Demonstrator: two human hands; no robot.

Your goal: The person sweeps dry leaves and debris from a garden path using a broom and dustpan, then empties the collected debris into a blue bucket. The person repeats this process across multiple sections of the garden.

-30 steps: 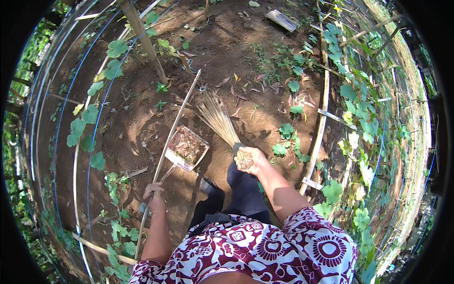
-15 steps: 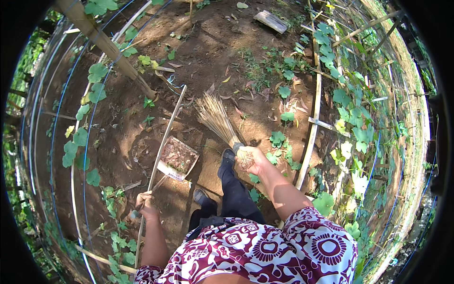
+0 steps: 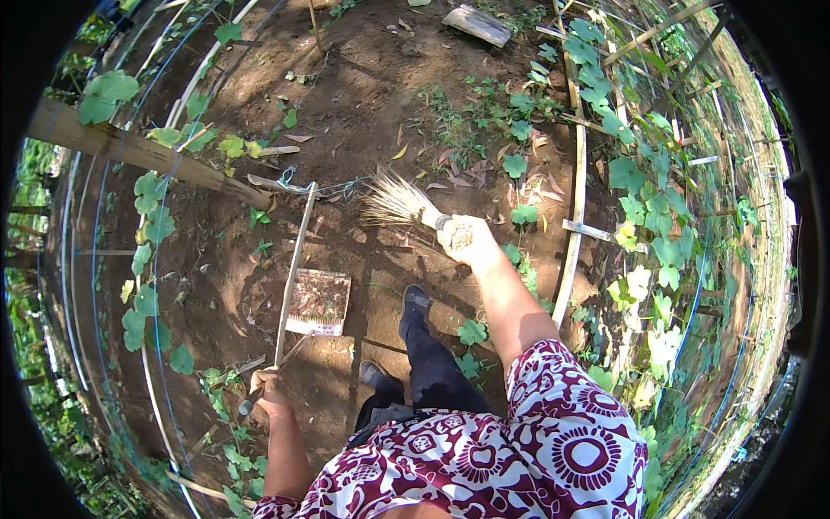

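Observation:
My right hand [image 3: 465, 240] is wrapped round the bound end of a short stick broom [image 3: 403, 204], whose pale bristles fan out to the left just above the soil. At lower left, my left hand [image 3: 270, 387] is closed on a dustpan's stick handle. The dustpan [image 3: 327, 328] rests on the ground ahead of that hand, with soil and dry litter in it. A pale wooden pole [image 3: 296, 259] runs from beside my left hand along the dustpan's left side. Whether this hand also touches the pole, I cannot tell.
A wooden post [image 3: 138, 151] slants in from the left, with blue string [image 3: 333, 189] near its foot. Leafy vines climb trellises on both sides, and a bamboo rail [image 3: 572, 225] runs along the right. A flat board [image 3: 478, 26] lies far ahead. My shoes [image 3: 416, 300] stand near the dustpan.
My right hand has moved forward and slightly right, and the broom's bristles now point more to the left. The dustpan has turned a little. My left hand keeps its hold.

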